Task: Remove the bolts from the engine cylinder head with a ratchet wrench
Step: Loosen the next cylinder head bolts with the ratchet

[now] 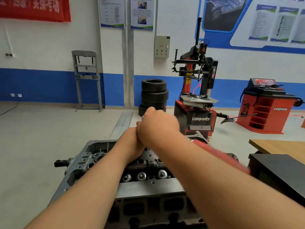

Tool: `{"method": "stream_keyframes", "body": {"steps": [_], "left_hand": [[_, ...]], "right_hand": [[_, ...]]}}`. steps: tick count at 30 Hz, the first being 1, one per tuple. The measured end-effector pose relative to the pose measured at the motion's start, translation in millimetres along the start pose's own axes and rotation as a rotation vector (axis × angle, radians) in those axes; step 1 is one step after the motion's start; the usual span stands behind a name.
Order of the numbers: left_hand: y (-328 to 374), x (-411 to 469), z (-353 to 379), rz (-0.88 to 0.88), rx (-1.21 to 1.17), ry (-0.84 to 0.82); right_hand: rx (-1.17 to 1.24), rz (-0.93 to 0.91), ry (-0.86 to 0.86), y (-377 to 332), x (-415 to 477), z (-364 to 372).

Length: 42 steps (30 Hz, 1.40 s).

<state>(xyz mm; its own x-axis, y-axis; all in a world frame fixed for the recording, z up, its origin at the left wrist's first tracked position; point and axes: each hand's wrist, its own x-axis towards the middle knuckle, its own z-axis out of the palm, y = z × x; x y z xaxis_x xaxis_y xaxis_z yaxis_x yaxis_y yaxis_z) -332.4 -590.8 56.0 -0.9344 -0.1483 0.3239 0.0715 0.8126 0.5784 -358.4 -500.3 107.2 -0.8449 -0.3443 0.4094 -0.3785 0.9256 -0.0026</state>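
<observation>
Both forearms reach forward over the engine cylinder head [148,162], which lies low in the centre of the view with its long side across it. The right hand [156,128] is curled into a fist and sits on top of the left hand [132,142]. The two are pressed together above the far half of the head. The back of the right hand covers the left fingers, so I cannot tell what either hand grips, or whether it grips anything.

Three round valve spring caps [141,176] show in a row between the forearms. A black stub [60,163] sticks out past the head's left end. The head's far rim [99,141] stands just beyond the left wrist.

To the left of the head, the grey floor [41,138] runs open back to the wall. A metal floor channel [123,123] leads away from the far rim. On the right the room is tighter. A blurred red bar [231,160] lies close under the right forearm, a black block [277,167] stands just beyond it, and the corner of a wooden table [280,146] edges in behind.

Farther back, well apart from the hands, stand a stack of tyres [154,93], a tyre changer [198,100], a red wheel balancer [264,111] and a grey press frame [85,80].
</observation>
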Motion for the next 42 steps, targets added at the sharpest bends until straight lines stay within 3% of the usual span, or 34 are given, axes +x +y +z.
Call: {"method": "stream_keyframes", "body": {"steps": [3, 6, 8, 11, 15, 22, 25, 28, 34, 38, 42], "left_hand": [[-3, 2, -3, 0.017, 0.103, 0.022], [-2, 1, -3, 0.024, 0.114, 0.012], [-2, 2, -2, 0.052, -0.013, -0.002], [-4, 5, 1, 0.074, -0.33, 0.015], [-8, 6, 4, 0.036, -0.406, -0.043], [2, -1, 1, 0.011, -0.261, -0.027], [5, -2, 0, 0.039, -0.035, 0.037], [9, -2, -3, 0.079, 0.133, 0.028], [2, -3, 6, 0.052, -0.294, 0.008], [-3, 5, 9, 0.036, -0.324, 0.023], [-7, 5, 9, 0.022, -0.295, 0.033]], "right_hand": [[0.0, -0.026, -0.046, -13, -5, 1], [0.042, -0.109, 0.099, 0, -8, -1], [0.043, -0.227, 0.208, 17, -4, -1], [0.143, -0.383, 0.204, 37, 16, 0], [0.161, -0.484, 0.25, 38, 32, 9], [0.109, -0.232, 0.243, 30, 6, 4], [0.032, -0.084, 0.106, 12, -15, -3], [-0.015, -0.099, -0.043, -8, -38, -7], [-0.136, -0.11, 0.052, 48, -64, -26], [-0.245, -0.165, 0.061, 83, -24, -9], [-0.011, -0.058, -0.088, 64, 25, 15]]}}
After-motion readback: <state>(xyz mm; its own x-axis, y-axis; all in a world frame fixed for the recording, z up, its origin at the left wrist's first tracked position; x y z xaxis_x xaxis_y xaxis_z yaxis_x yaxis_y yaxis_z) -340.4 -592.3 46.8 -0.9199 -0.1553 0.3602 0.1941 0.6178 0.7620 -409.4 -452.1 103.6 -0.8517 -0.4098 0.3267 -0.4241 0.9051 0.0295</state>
